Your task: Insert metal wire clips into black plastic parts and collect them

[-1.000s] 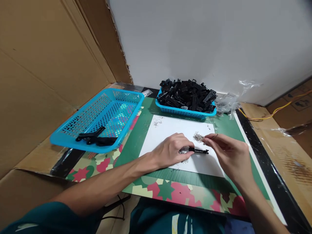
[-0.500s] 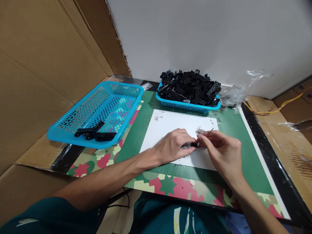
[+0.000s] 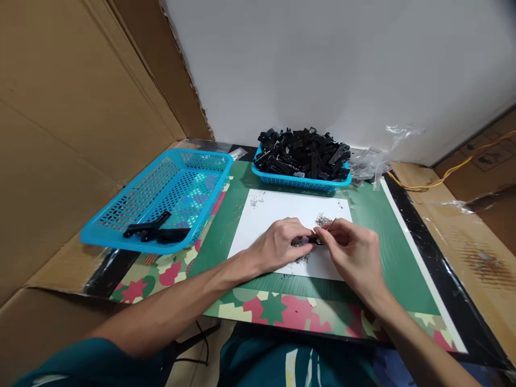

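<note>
My left hand [image 3: 284,242] pinches a small black piece [image 3: 314,241] between thumb and fingertips, above the white sheet [image 3: 258,223]. Close against it, my right hand [image 3: 355,250] is closed on a thin metal tool [image 3: 332,223] whose upper end sticks up past the fingers; its tip is hidden at the black piece. Small wire parts [image 3: 323,219] lie in a pile just behind the fingertips. More of them [image 3: 300,259] lie under my left hand, and a thin scatter [image 3: 256,201] is at the sheet's back left corner.
A blue basket [image 3: 300,183] heaped with black clips stands behind the sheet. On the left, a larger blue basket [image 3: 91,234] holds several black clips [image 3: 157,231]. Clear plastic bags [image 3: 368,164] and a yellow cable [image 3: 451,171] are at back right. Cardboard [image 3: 80,80] rises on the left.
The whole view has shifted slightly, with the table contents appearing lower and further left. Both hands keep their hold at the black piece; the metal tool shows less above my right fingers.
</note>
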Tool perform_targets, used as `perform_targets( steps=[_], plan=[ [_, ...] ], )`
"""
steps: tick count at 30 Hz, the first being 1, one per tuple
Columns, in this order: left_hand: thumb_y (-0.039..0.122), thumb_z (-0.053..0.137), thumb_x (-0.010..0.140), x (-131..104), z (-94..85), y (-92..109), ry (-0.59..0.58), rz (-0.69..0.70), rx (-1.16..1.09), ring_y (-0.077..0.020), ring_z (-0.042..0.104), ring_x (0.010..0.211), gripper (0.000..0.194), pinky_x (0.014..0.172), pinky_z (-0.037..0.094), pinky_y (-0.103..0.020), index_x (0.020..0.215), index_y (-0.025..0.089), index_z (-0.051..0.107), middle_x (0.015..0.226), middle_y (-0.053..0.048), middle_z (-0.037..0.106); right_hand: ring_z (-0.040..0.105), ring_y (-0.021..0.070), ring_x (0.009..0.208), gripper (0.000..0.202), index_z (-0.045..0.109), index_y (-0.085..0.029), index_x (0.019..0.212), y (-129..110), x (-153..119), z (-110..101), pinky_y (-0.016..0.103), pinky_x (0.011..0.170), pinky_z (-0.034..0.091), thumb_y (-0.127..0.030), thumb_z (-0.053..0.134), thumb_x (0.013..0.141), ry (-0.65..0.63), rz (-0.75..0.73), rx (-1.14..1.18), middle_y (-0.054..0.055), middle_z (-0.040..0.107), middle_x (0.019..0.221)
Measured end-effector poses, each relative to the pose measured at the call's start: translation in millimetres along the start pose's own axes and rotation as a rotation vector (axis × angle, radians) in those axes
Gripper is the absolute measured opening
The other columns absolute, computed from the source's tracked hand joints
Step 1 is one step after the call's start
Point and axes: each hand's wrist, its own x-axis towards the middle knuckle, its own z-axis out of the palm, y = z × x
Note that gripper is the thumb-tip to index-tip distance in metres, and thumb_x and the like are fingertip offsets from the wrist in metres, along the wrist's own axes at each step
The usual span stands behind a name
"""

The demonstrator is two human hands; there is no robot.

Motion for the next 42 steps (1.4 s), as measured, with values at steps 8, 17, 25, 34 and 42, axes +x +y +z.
perform_targets(
  steps=[8, 17, 25, 34, 42],
  plan=[
    [0.024, 0.066, 0.098, 1, -11.2, 11, 0.069, -0.175, -0.048, -0.017, 0.064, 0.087, 0.011, 0.082, 0.051, -0.031, 0.108, 0.02, 0.067, 0.098, -0.002, 0.07, 0.069, 0.0188, 0.067, 0.021, 0.069, -0.019, 0.094, 12, 44, -33, 0.031, 0.066, 0.057, -0.039, 0.065, 0.098, 0.082, 0.094, 0.349, 0.003, 0.073, 0.074],
    [0.039, 0.056, 0.105, 6, -18.6, 8, 0.217, -0.4, -0.243, -0.0149, 0.058, 0.084, 0.018, 0.078, 0.047, -0.03, 0.108, 0.022, 0.053, 0.093, 0.0, 0.06, 0.051, 0.0165, 0.062, 0.025, 0.075, -0.019, 0.086, 59, 82, -47, 0.029, 0.06, 0.034, -0.023, 0.052, 0.093, -0.335, 0.034, -0.178, 0.002, 0.066, 0.071],
    [0.038, 0.06, 0.104, 8, -17.1, 2, 0.25, -0.442, -0.281, -0.0156, 0.055, 0.089, 0.019, 0.079, 0.044, -0.03, 0.114, 0.023, 0.055, 0.099, -0.001, 0.057, 0.047, 0.0151, 0.061, 0.019, 0.079, -0.019, 0.084, 68, 77, -33, 0.028, 0.061, 0.033, -0.03, 0.065, 0.089, -0.325, 0.061, -0.146, -0.001, 0.057, 0.062],
    [0.039, 0.055, 0.105, 8, -19.5, 6, 0.147, -0.418, -0.189, -0.015, 0.049, 0.079, 0.02, 0.075, 0.042, -0.03, 0.115, 0.022, 0.06, 0.089, 0.0, 0.056, 0.047, 0.0134, 0.059, 0.012, 0.076, -0.019, 0.082, 69, 81, -27, 0.027, 0.059, 0.032, -0.02, 0.066, 0.088, -0.405, 0.065, -0.138, -0.004, 0.057, 0.061],
    [0.039, 0.055, 0.105, 9, -20.6, 8, 0.119, -0.422, -0.186, -0.0151, 0.049, 0.077, 0.021, 0.074, 0.041, -0.03, 0.116, 0.023, 0.062, 0.087, 0.001, 0.056, 0.056, 0.0169, 0.073, 0.016, 0.063, -0.019, 0.082, 66, 77, -23, 0.029, 0.067, 0.035, -0.018, 0.055, 0.096, -0.411, 0.022, -0.166, 0.003, 0.069, 0.08]
  ],
)
